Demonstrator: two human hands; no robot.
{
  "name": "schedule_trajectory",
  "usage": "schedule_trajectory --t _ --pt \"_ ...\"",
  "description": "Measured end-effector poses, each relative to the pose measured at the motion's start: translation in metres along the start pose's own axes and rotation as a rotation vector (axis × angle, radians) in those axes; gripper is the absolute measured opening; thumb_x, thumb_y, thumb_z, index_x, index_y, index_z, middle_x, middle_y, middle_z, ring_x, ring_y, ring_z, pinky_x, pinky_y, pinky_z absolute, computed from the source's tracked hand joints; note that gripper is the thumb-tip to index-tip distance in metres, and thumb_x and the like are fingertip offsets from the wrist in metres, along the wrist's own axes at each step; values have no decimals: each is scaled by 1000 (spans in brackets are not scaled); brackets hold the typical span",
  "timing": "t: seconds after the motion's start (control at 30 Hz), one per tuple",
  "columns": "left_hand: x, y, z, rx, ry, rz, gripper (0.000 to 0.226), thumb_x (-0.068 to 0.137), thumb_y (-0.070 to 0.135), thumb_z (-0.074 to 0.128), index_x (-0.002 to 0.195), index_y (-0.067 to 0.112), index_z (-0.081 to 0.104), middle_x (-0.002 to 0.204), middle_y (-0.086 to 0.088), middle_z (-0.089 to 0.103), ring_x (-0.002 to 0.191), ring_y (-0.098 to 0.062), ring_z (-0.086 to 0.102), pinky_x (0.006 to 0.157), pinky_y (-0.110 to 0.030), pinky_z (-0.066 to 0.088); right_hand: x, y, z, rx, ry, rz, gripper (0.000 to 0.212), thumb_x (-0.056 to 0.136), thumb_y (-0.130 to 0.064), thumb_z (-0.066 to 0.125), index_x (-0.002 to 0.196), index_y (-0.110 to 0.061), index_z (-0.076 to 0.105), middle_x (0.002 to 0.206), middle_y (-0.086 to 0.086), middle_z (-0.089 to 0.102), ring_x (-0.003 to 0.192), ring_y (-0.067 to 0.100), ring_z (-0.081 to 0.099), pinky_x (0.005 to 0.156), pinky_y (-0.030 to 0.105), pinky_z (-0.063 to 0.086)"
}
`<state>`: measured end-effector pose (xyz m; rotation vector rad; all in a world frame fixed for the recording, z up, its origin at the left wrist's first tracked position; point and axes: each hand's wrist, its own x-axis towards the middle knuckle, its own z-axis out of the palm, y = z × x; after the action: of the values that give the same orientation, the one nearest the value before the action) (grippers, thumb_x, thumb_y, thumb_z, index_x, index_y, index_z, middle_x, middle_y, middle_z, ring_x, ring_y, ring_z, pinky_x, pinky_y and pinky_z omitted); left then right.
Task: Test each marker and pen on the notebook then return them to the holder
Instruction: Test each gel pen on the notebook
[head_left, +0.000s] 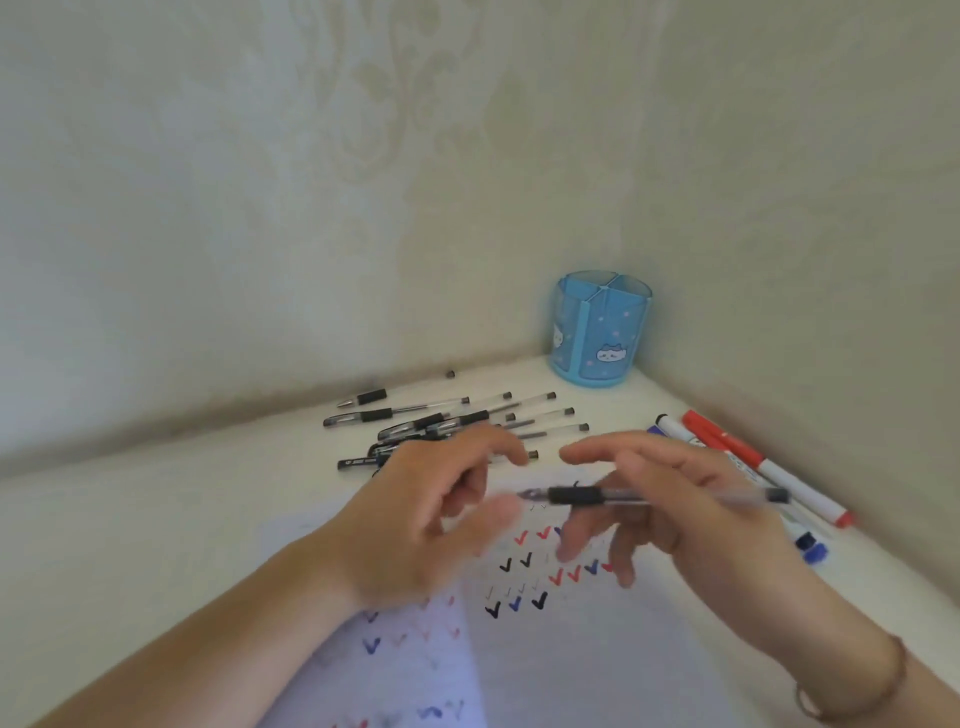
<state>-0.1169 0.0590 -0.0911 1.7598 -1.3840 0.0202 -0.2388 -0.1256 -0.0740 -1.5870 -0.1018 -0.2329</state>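
Observation:
Above the open notebook, whose page carries rows of red, blue and black check marks, my right hand holds a clear black-grip pen. The pen lies level, its bare tip pointing left. My left hand hovers just left of that tip with loosely curled, blurred fingers, and I see nothing in them. The blue pen holder with cat pictures stands in the far corner with no pens showing in it. Several black gel pens lie in a pile beyond my left hand.
Red and blue whiteboard markers lie in a row along the right wall, partly behind my right hand. Walls close the white table in at the back and right. A bracelet sits on my right wrist.

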Motion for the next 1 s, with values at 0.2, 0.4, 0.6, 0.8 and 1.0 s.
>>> schedule_trajectory --t 0.2,0.4,0.6,0.8,1.0 --pt "3 -14 -5 -34 21 -116 44 82 -9 27 109 26 35 88 -2 42 77 -20 38 68 -21 37 2 23 0 -286 83 215 36 75 -16 79 52 -10 52 40 4 56 31 15 38 36 16 28" --pt "7 -17 3 -25 -36 -127 61 94 -12 39 128 38 34 114 11 55 91 -16 60 80 -14 43 4 30 2 -426 259 161 45 78 3 69 46 -7 40 39 1 34 34 9 30 38 17 24" --pt "4 -20 4 -138 21 -187 62 86 1 68 122 45 45 105 17 71 90 -4 71 86 -13 50 4 33 2 -529 227 148 40 76 -1 69 51 1 39 40 -4 42 36 1 38 42 19 29" --pt "5 -16 3 -150 28 -229 35 76 8 79 99 29 62 92 12 76 83 0 72 81 -10 50 4 32 1 -593 199 135 32 71 -11 66 56 -1 40 41 -2 42 46 12 34 47 27 30" --pt "4 -19 3 -29 24 -171 16 78 40 75 88 29 71 78 8 70 67 -8 67 68 -15 51 5 31 1 -440 284 129 41 78 -10 74 53 -4 43 44 7 40 41 10 35 44 19 32"
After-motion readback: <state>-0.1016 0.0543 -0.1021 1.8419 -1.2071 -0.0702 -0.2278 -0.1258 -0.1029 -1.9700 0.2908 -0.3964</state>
